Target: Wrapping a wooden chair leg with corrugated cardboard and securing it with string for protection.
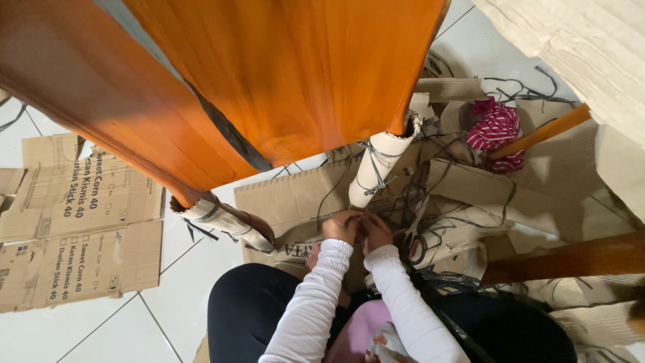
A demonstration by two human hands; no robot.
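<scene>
The left hand (341, 226) and the right hand (376, 231) meet low in the middle of the view, knuckles up and fingertips pressed together over something small between them. Both are curled shut, but what they pinch is too small and too shadowed to name; it may be one of the dark straps (410, 202) that trail from that spot, though I cannot tell. Both forearms come up from the bottom edge in white knitted sleeves (316, 302), bent inward so the wrists nearly touch. Below them lie the person's lap in dark trousers (248, 309) and a bit of pink cloth (363, 333).

Just above the hands stands a table leg wrapped in pale cardboard (379, 168), tilted slightly and bound with dark strap; its foot is hidden behind the fingers. A second wrapped leg (225, 222) slants off to the left, near the left hand but apart from it. Both legs run up into an orange wooden tabletop (269, 74), which fills the upper half of the view and hides whatever lies beyond it.

A pair of scissors (413, 245) lies just to the right of the right hand among tangled straps, partly covered by them. Sheets of corrugated cardboard (295, 195) spread under the hands. Farther right sits a pink-and-white striped cloth (496, 128), with an orange wooden stick (537, 134) across it. Flattened brown boxes (74, 228) lie well apart on the white tiled floor (168, 296) at the left, cut off by the frame edge.
</scene>
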